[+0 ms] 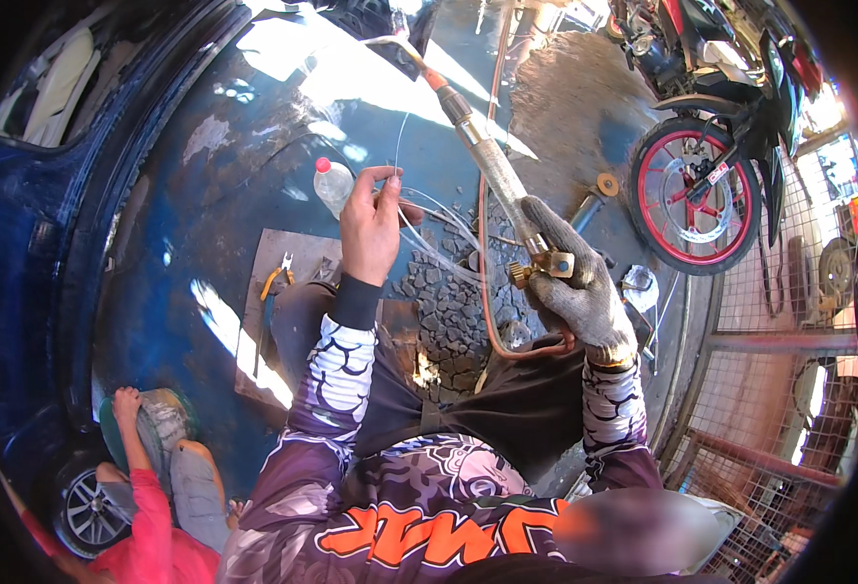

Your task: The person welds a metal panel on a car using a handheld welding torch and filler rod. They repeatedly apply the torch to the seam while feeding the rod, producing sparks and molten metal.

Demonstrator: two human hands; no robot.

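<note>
My right hand (580,287), in a grey knit glove, is wrapped round the valve end of a gas torch (497,165). The torch slants up and left, its thin bent tip over the bright patch of floor; no flame can be made out in the glare. A reddish hose (488,302) loops below the handle. My bare left hand (371,234) pinches a thin wire (403,139) that sticks up from the fingertips, with more pale loops trailing right. Just left of those fingers stands a clear bottle (333,187) with a red cap.
Broken dark stones (453,331) lie before my knees. Yellow-handled pliers (278,273) rest on a board at left. A red-wheeled motorcycle (697,195) and wire mesh (770,399) stand at right, a blue car (20,253) at left. Another person (156,506) sits at lower left.
</note>
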